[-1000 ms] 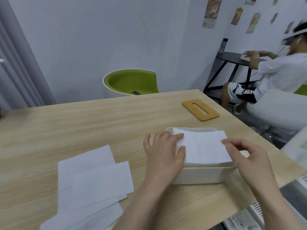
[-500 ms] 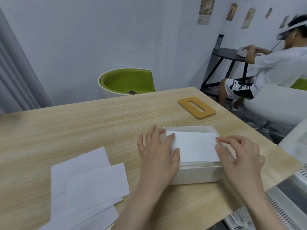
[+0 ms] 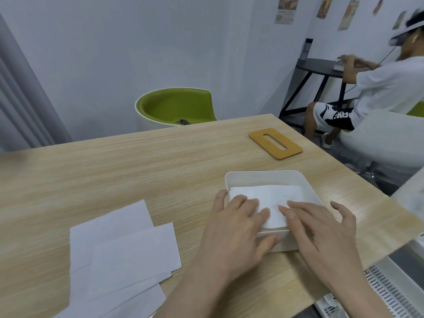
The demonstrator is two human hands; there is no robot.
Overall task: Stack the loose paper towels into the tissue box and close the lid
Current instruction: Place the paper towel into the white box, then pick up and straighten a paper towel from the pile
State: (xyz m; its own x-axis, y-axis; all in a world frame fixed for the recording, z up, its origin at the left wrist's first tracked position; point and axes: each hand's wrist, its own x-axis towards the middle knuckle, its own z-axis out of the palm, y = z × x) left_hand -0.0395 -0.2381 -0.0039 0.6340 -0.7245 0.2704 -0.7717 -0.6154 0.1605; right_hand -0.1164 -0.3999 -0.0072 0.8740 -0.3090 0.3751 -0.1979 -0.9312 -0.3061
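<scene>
A white open tissue box (image 3: pixel 263 176) sits on the wooden table near its right front edge. One white paper towel (image 3: pixel 266 196) lies flat inside it. My left hand (image 3: pixel 238 228) rests over the box's near left corner, fingers spread and flat on the towel. Beside it, my right hand (image 3: pixel 321 228) lies palm down with its fingertips on the towel's right part. Several loose paper towels (image 3: pixel 121 255) overlap in a pile to the left. The box's wooden lid (image 3: pixel 275 143), with an oval slot, lies flat on the table behind the box.
The wooden table (image 3: pixel 137 171) ends close to the right of the box. A green chair (image 3: pixel 176 106) stands behind the far edge. A seated person (image 3: pixel 378 92) works at a dark side table at the back right. A white vented unit (image 3: pixel 390 285) is at the lower right.
The towel held above the box a second ago now lies inside it. Both hands have come down and flattened onto it, no longer pinching its edges.
</scene>
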